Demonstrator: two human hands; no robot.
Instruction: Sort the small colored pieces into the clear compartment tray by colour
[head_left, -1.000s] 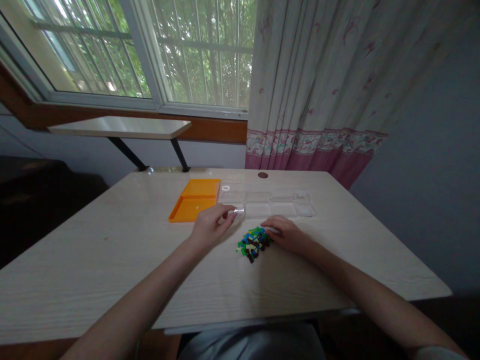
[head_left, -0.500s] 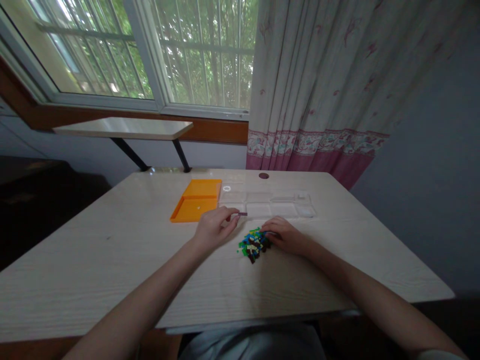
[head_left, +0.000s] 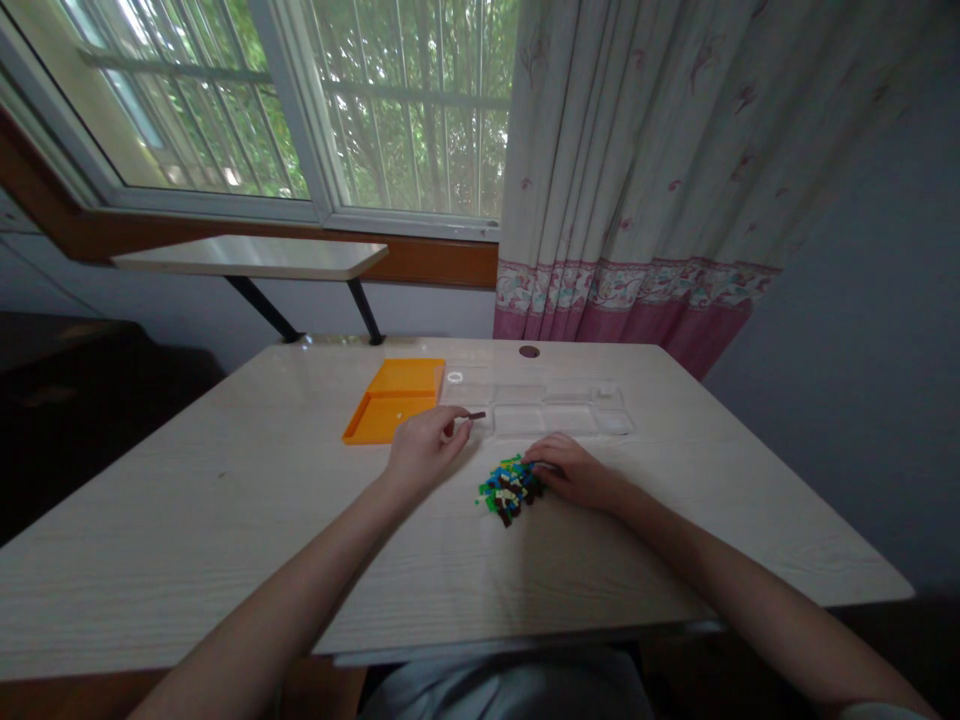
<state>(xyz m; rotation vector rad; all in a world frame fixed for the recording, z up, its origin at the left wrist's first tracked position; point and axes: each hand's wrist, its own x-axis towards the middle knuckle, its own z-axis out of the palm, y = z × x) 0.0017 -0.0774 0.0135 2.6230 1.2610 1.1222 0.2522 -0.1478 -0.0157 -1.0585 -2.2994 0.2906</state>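
In the head camera's view, a person seated at a pale wood-grain desk (head_left: 225, 560) pinches a small dark brick (head_left: 478, 415) between the thumb and forefinger of the left hand (head_left: 427, 445), that grip closed on one end of the piece. The brick is raised over the near left part of a clear tray (head_left: 517, 420), its other end pointing to the right. The right hand (head_left: 568, 465) rests at the right edge of a heap of small bricks (head_left: 508, 488) in green, blue, yellow, cream and dark brown, its fingers curled; whether that grip holds a piece cannot be told. The heap lies on the desk on the near side of the tray, between the two forearms.

The tray is divided into compartments, and a white ring (head_left: 454, 378) shows at its far left. Just beside it, to the left, an orange case (head_left: 405, 376) lies in two sections, a tiny pale piece (head_left: 399, 415) in the nearer one. Behind, a raised shelf (head_left: 255, 257) stands on dark legs before a barred window (head_left: 420, 120), and a flowered curtain (head_left: 600, 150) with a pink hem hangs to the right.
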